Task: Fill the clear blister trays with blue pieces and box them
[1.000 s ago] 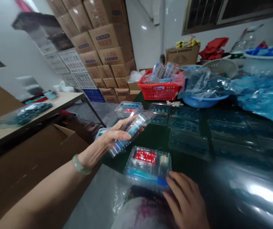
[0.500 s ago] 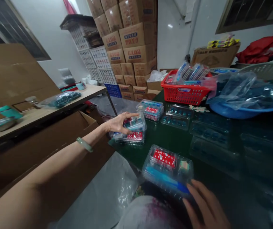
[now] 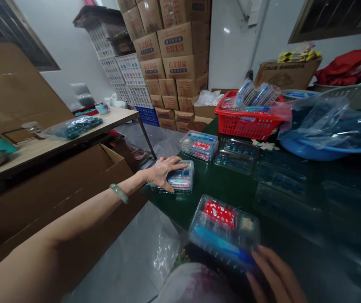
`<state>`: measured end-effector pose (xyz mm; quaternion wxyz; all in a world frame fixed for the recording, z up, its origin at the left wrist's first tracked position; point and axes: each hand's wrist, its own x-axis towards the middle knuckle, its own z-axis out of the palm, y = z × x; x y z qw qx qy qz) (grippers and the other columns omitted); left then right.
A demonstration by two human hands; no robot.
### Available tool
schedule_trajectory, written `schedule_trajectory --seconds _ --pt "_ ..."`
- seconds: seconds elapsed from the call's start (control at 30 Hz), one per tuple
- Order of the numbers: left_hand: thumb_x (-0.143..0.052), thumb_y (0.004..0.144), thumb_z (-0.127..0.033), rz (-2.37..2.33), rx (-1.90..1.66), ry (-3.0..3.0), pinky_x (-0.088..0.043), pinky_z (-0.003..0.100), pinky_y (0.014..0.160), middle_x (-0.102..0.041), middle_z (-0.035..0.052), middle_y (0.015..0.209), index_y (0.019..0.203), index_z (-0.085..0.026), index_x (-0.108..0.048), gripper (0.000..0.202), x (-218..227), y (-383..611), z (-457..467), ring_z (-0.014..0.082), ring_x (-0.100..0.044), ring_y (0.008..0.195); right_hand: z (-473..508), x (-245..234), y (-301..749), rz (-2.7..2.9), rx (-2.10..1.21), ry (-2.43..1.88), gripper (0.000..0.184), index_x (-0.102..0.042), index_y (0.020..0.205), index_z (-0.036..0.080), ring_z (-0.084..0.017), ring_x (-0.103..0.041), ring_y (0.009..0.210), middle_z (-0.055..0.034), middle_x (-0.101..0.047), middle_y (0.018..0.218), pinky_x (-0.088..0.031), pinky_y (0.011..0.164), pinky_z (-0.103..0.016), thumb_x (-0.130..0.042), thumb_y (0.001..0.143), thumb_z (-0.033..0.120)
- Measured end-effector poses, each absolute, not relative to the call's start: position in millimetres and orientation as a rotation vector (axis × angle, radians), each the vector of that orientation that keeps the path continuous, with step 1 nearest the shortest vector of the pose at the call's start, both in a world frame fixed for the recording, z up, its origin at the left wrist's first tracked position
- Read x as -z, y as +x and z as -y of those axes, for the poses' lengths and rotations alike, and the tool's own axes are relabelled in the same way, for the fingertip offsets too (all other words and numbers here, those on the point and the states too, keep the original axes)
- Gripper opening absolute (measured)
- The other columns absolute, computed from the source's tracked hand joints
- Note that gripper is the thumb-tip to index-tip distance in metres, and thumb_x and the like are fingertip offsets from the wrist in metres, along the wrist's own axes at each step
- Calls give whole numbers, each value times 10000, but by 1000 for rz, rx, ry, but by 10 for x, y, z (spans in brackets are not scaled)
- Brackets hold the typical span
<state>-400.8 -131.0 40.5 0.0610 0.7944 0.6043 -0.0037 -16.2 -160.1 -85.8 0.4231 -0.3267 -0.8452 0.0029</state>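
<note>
My left hand (image 3: 165, 172) lies spread over a clear plastic pack (image 3: 182, 184) at the table's left edge. The fingers reach across its top and the thumb rests at its near side; another pack seems to lie beneath. Closer to me, a second clear pack (image 3: 210, 229) shows a red dotted packet (image 3: 219, 213), a long blue item and a small pale piece through its plastic. My right hand (image 3: 276, 273), blurred, has its fingers and thumb at this pack's right corner and grips it. Beyond the left hand sits a stack of similar packs (image 3: 199, 145).
Clear trays (image 3: 233, 161) with blue pieces lie on the dark green table (image 3: 213, 179). A red basket (image 3: 246, 124) of filled packs and a blue basin (image 3: 322, 150) under plastic stand behind. Left are an open carton (image 3: 57, 198) and a side table (image 3: 117, 120).
The pack under my left hand was tilted and now lies flat on the one below, hiding its red packet. The right hand stays at its pack's corner. The view has shifted slightly.
</note>
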Motion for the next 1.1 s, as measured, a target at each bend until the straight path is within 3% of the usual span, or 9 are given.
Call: schedule_trajectory --seconds 0.13,0.23,0.3,0.4,0.53,0.67,0.83,1.0,1.1 --pt "-647 466 -583 -1900 69 2366 -120 639 856 -139 175 1374 1313 -262 -209 1006 -469 -3960 1337 442 -62 1210 1623 793 -153 2167 -116 -808 380 -515 1120 194 -259 -523 963 -100 -514 1124 -457 775 -413 -543 747 260" --pt "-630 473 -605 -2016 -54 2411 -76 663 853 -129 176 1378 1325 -229 -183 1033 -641 -3689 1482 459 8 1208 1626 735 -164 2150 -171 -834 373 -511 1117 192 -248 -511 985 -106 -501 1134 -455 795 -410 -541 747 227" --pt "-617 528 -580 -1981 -236 2466 -70 606 921 -134 134 1386 1330 -245 -155 984 -728 -3404 1650 401 -37 1233 1625 699 -171 2158 -196 -837 382 -504 1122 181 -247 -504 995 -115 -493 1139 -454 798 -410 -545 744 214" --pt "-627 577 -517 -1595 -231 2489 -126 545 972 -132 85 1395 1306 -290 -227 862 -656 -2985 1897 341 -85 1249 1626 657 -156 2194 -217 -834 400 -490 1137 172 -247 -489 1013 -122 -475 1162 -439 813 -421 -546 742 196" --pt "-546 730 -368 -1420 -252 2425 -227 522 963 -134 90 1392 1268 -266 -316 595 -291 -2684 1972 304 -46 1266 1626 633 -68 2240 -184 -834 379 -512 1111 174 -242 -487 1008 -117 -485 1152 -435 805 -415 -555 735 184" --pt "-505 772 -295 -1403 -396 2411 -278 501 954 -225 97 1354 1201 -241 -410 443 -80 -2474 1808 291 -55 1267 1627 626 142 2217 -95 -867 360 -532 1083 166 -240 -502 990 -121 -504 1117 -445 792 -407 -566 725 179" --pt "-525 752 -309 -1304 -472 2436 -269 506 957 -302 108 1308 1164 -227 -454 426 -60 -2129 1649 300 -82 1260 1653 532 538 2243 -75 -981 388 -518 1097 166 -243 -510 984 -120 -503 1113 -457 786 -403 -582 718 225" --pt "-570 692 -417 -1296 -403 2415 -258 584 898 -291 104 1326 1228 -281 -380 585 -175 -2031 1594 355 -160 1225 1610 357 756 2111 -150 -1130 356 -515 1090 176 -218 -512 973 -96 -521 1070 -445 818 -377 -556 737 196" --pt "-563 705 -403 -1298 -469 2395 -272 530 918 -326 86 1305 1205 -280 -410 536 -303 -2052 1506 317 -222 1207 1530 286 762 2035 -168 -1195 289 -546 1037 187 -187 -529 925 -70 -548 1001 -441 811 -349 -531 750 153"
